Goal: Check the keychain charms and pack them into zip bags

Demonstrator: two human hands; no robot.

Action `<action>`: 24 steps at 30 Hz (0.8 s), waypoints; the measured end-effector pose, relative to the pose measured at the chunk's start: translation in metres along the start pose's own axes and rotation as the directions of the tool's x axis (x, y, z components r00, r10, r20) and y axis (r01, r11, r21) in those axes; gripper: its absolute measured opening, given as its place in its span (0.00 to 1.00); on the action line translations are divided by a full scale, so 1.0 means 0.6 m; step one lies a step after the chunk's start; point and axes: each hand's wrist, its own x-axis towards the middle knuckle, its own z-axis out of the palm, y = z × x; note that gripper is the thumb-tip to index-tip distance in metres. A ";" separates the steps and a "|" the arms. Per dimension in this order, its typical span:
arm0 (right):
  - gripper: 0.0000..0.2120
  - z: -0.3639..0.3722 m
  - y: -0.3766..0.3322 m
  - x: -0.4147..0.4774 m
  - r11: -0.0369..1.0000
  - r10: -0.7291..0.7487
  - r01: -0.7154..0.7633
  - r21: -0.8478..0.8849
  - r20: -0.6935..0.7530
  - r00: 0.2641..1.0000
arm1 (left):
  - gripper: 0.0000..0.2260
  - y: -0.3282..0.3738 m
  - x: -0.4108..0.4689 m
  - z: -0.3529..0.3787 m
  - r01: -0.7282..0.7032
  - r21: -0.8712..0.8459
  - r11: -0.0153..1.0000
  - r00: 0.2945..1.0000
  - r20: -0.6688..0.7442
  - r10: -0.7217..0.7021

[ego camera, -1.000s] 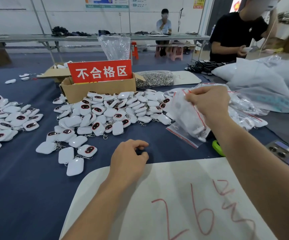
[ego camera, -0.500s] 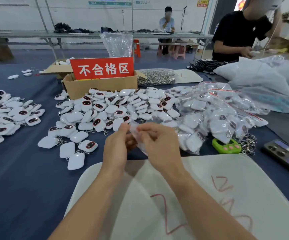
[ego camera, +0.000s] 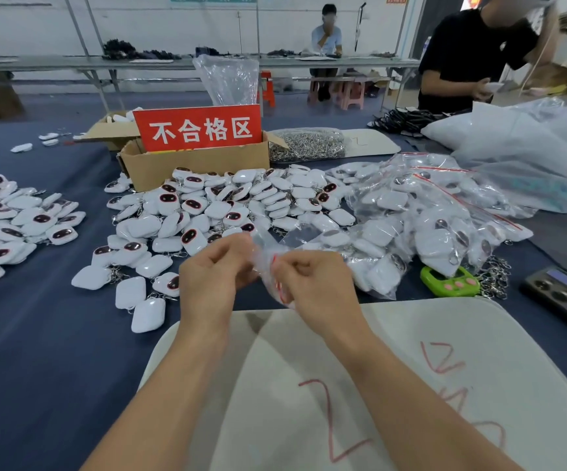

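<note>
A small clear zip bag with a red strip hangs between my two hands above the near table edge. My left hand pinches its left side and my right hand pinches its right side; the bag looks empty. Behind them lies a heap of white keychain charms with dark oval faces. Another heap of charms spreads at the far left. To the right sits a pile of packed zip bags holding charms.
A cardboard box with a red sign stands behind the charms, a bag of metal rings beside it. A white mat with red marks lies under my arms. A green device and a phone lie right. A person in black works at back right.
My right hand left the pile of packed bags at the right and came to the middle with a bag. My left hand rose from the table and now pinches that bag too.
</note>
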 end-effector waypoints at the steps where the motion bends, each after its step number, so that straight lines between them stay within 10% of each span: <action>1: 0.14 -0.002 -0.001 0.004 0.991 0.024 -0.019 0.131 -0.036 0.999 | 0.04 0.001 -0.005 0.001 -0.085 0.074 0.994 0.996 0.015 0.084; 6: 0.10 -0.015 -0.004 0.011 0.865 0.135 -0.170 0.472 0.107 0.985 | 0.11 -0.013 -0.047 0.024 -0.436 0.616 0.656 0.894 0.211 0.396; 15: 0.14 -0.014 -0.005 0.012 0.962 -0.001 -0.010 0.272 0.040 0.999 | 0.10 -0.009 -0.040 0.010 -0.500 0.630 0.594 0.836 0.172 0.521; 20: 0.19 -0.007 -0.005 0.001 0.983 -0.148 0.163 0.083 -0.168 0.975 | 0.05 -0.002 -0.035 0.005 -0.584 0.686 0.434 0.664 0.095 0.742; 24: 0.18 -0.015 -0.007 0.001 0.962 -0.174 0.215 0.165 -0.233 0.957 | 0.22 0.000 -0.046 0.017 -0.449 0.850 0.276 0.768 0.209 0.606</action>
